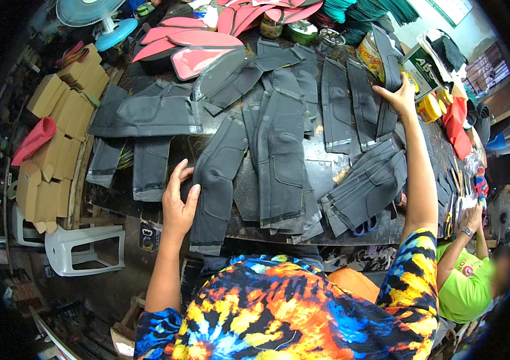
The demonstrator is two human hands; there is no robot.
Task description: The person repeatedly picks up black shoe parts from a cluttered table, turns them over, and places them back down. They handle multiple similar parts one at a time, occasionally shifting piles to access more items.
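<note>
My right hand (400,99) is stretched out to the far right of the table. Its thumb and fingers pinch the lower end of a long black padded fabric panel (386,57), which stands up from the table there. Below that hand, more dark panels (360,105) lie side by side. My left hand (180,201) is open, thumb and fingers apart, beside the left edge of a curved black panel (222,174) with stitched seams. Whether its fingertips touch that edge I cannot tell. A stack of similar panels (282,162) lies in the middle, and a fanned pile (367,189) lies to its right.
Red-and-black pieces (207,39) are heaped at the back. Cardboard boxes (51,156) line the left, above a white plastic stool (87,249). A blue fan (96,15) stands far left. Yellow-lidded tubs (429,108) stand at right; a person in green (465,282) sits nearby.
</note>
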